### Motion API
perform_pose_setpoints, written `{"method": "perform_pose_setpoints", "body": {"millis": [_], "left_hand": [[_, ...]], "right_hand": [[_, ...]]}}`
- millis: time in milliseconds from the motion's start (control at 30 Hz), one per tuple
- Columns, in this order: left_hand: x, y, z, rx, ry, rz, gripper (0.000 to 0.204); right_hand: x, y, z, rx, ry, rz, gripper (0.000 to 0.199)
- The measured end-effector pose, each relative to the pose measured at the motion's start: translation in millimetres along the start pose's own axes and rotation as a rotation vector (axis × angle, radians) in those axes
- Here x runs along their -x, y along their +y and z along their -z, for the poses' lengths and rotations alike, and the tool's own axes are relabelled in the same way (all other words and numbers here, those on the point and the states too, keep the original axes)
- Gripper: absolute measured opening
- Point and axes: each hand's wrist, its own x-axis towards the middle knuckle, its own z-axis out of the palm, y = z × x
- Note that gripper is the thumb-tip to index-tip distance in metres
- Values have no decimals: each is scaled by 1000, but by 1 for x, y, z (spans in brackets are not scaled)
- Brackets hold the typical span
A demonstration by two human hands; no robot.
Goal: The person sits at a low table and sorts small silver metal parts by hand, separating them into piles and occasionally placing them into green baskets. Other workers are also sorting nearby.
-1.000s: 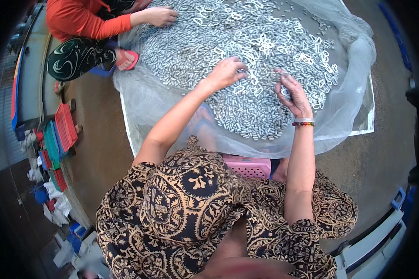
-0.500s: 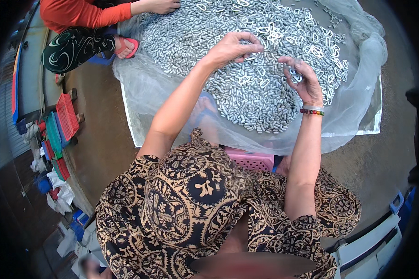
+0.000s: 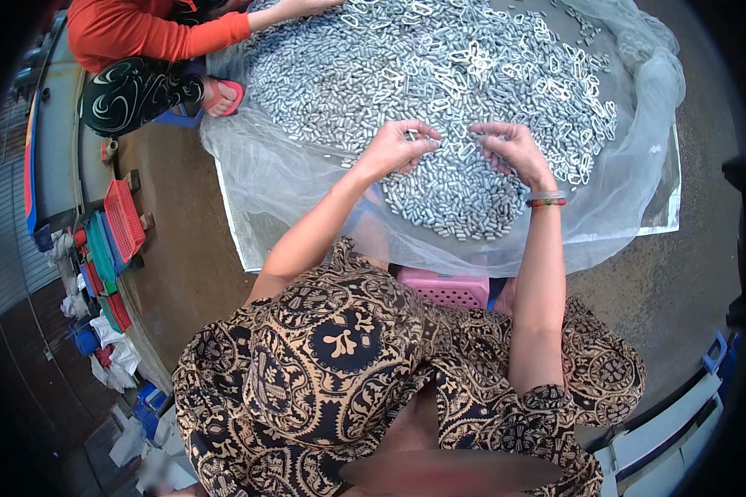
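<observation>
A wide heap of small grey metal cylinders (image 3: pixel 452 199) lies in front of me, with several flat, pale metal loops (image 3: pixel 472 62) scattered over it. Above the heap's near part, my left hand (image 3: pixel 398 149) is closed in a pinch, thumb and forefinger together toward the right. A small bright bit shows at its fingers, too small to name. My right hand (image 3: pixel 518 156) faces it across a short gap, fingers curled and pointing left. What lies in its palm is hidden. Bracelets (image 3: pixel 545 200) circle my right wrist.
White netting (image 3: pixel 298 174) lies under the heap and bunches along its edges. A co-worker's red sleeve (image 3: pixel 157 37) reaches in at the far left, beside a sandalled foot (image 3: pixel 222 97). Close to me stands a pink plastic stool (image 3: pixel 445 287). Baskets, including a red one (image 3: pixel 123 219), line the left.
My left hand has drawn back toward me, down from the middle of the heap. My right hand has shifted left and turned its palm down; the loop seen in it earlier no longer shows.
</observation>
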Motion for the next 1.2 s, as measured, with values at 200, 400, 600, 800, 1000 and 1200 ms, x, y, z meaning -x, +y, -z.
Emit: {"method": "perform_pose_setpoints", "body": {"millis": [200,400,600,800,1000,1200], "left_hand": [[-12,-24,-13,-988,327,-420,27],[-21,14,10,-224,187,-371,15],[-2,68,3,272,40,-351,11],[2,84,-29,-849,269,-675,16],[-1,86,-20,-780,521,-945,29],[-3,57,65,-593,585,-474,20]], "right_hand": [[-12,36,-40,946,327,212,24],[1,-11,-21,-278,293,85,20],[-5,-22,-49,-1260,-131,331,19],[-34,6,-84,-1378,157,45,30],[-54,17,-94,-1430,105,27,35],[-107,-78,-84,-1519,343,-101,32]]}}
